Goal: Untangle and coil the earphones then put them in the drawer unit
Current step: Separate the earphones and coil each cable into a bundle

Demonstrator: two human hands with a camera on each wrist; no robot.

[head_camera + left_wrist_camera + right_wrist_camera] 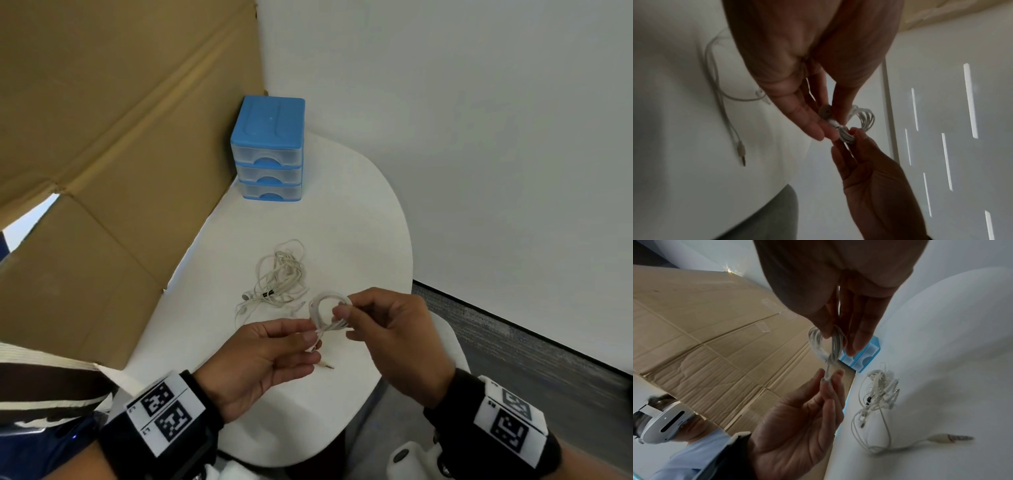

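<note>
A small coil of white earphones [329, 308] hangs between my two hands above the table's front. My right hand [344, 317] pinches the coil's loops [835, 340] between thumb and fingers. My left hand [312, 342] pinches the loose end with an earbud [825, 112] just below the coil [864, 120]. A second, tangled bundle of white earphones [279, 275] lies on the table behind the hands, also seen as the tangled bundle [877, 395]. The blue drawer unit [269, 147] stands at the table's back with its three drawers closed.
A jack plug [327, 366] on a thin cable lies on the white table [359, 212] under my left hand. A large cardboard sheet [102, 154] walls off the left side. The table's rounded edge drops to grey carpet [513, 342] on the right.
</note>
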